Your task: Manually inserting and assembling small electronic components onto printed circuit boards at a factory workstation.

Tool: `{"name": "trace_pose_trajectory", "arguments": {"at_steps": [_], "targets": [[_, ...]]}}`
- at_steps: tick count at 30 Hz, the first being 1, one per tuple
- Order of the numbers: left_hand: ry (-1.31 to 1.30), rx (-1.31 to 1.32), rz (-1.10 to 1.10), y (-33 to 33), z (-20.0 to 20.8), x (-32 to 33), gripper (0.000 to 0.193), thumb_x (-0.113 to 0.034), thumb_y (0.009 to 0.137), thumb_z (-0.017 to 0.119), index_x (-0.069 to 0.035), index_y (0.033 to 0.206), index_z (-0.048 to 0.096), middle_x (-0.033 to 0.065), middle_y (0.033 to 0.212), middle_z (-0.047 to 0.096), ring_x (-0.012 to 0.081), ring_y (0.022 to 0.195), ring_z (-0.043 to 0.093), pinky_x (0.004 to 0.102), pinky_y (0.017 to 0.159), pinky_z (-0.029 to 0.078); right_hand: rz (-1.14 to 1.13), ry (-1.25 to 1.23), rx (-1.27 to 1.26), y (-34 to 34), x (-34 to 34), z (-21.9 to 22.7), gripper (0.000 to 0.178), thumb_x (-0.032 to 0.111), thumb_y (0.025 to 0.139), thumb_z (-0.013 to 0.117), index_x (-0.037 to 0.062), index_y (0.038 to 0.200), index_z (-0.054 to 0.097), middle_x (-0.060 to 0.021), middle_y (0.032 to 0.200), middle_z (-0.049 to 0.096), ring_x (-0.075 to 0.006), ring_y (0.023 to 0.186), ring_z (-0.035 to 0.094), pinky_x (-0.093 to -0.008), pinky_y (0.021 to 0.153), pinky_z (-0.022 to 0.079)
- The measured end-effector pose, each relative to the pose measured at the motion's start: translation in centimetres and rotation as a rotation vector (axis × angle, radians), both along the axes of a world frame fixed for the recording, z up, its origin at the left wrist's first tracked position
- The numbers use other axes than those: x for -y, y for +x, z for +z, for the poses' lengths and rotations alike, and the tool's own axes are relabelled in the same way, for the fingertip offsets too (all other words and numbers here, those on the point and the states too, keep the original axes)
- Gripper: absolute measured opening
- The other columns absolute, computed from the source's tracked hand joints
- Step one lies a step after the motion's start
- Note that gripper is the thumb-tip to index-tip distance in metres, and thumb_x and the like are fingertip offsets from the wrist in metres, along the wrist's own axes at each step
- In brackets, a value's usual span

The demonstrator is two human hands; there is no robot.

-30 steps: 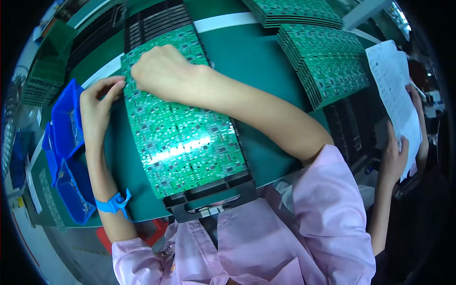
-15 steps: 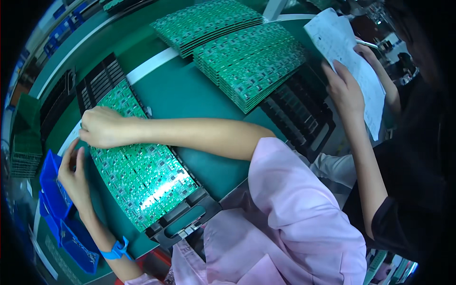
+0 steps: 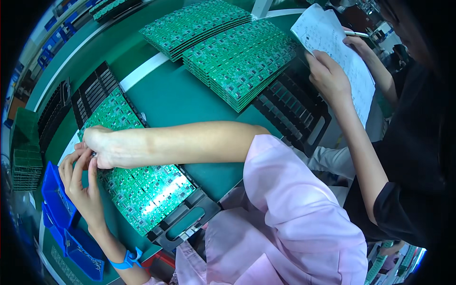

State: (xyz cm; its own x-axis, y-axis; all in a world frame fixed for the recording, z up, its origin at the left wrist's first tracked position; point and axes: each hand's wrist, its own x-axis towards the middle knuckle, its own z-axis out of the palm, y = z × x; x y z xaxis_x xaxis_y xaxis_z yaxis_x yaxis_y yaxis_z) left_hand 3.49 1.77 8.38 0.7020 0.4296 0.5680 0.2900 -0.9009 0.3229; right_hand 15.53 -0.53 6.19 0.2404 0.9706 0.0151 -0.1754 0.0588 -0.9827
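My right arm reaches across a green circuit board panel [image 3: 142, 199] lying in a black slotted tray [image 3: 190, 221]. Over the panel's left edge my right hand [image 3: 99, 145] is bent at the wrist, its fingers closed and mostly hidden. My left hand [image 3: 80, 178], with a blue wrist strap [image 3: 126, 259] on its arm, meets it from below, fingers curled and tips together. A tiny shiny piece shows between the two hands, too small to name. Just left of my left wrist sit blue bins [image 3: 57, 192] holding small metallic parts.
Stacked green panels [image 3: 242, 59] lie at the far side, with another black rack [image 3: 294, 107] beside them. At right a person in a dark sleeve holds a written paper sheet [image 3: 342, 57] and a pen [image 3: 356, 33]. More green boards [image 3: 26, 161] stand at far left.
My right hand has turned and moved slightly down toward my left. My left hand has come up and right, so the fingers now meet. The view has shifted slightly.
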Motion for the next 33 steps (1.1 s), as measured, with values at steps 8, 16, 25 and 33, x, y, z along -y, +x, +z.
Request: {"name": "trace_pose_trajectory", "arguments": {"at_steps": [8,16,25,33], "targets": [[0.05,0.028,0.001,-0.5,-0.5,-1.2,0.013,-0.002,0.069,0.059,-0.001,0.082,0.06,0.0064,0.087,0.055,0.0202,0.083,0.047,0.0298,0.077,0.037,0.02,-0.026,-0.142,-3.1,-5.0,4.1,0.024,0.015,0.078,0.04,0.0027,0.061,0.051,-0.006,0.048,0.046,-0.0168,0.04,0.041,-0.0298,0.04,0.037],[-0.022,0.021,-0.025,-0.4,-0.3,-0.8,0.011,0.0,0.067,0.06,0.0,0.078,0.058,0.0063,0.085,0.055,0.02,0.08,0.047,0.029,0.075,0.036,-0.021,-0.038,-0.264,-2.2,-4.2,-1.0,0.023,0.017,0.078,0.04,0.0035,0.062,0.05,-0.0056,0.048,0.045,-0.0164,0.04,0.041,-0.0293,0.04,0.037],[0.043,-0.007,-0.077,-0.3,0.1,-0.5,0.01,0.0,0.066,0.059,-0.001,0.075,0.057,0.0063,0.084,0.055,0.0205,0.08,0.047,0.0294,0.076,0.036,-0.044,-0.031,-0.39,-4.8,-10.1,-2.2,0.023,0.019,0.079,0.04,0.0044,0.064,0.05,-0.0051,0.048,0.045,-0.016,0.039,0.04,-0.0288,0.039,0.036],[0.046,-0.029,-0.088,-0.8,-0.2,-0.9,0.011,0.001,0.065,0.058,-0.001,0.076,0.056,0.0068,0.084,0.055,0.0205,0.079,0.048,0.0295,0.075,0.036,-0.031,-0.034,-0.516,-7.5,-15.6,-3.3,0.023,0.021,0.079,0.041,0.0051,0.066,0.05,-0.0047,0.048,0.044,-0.0157,0.039,0.039,-0.0283,0.039,0.035]]}}
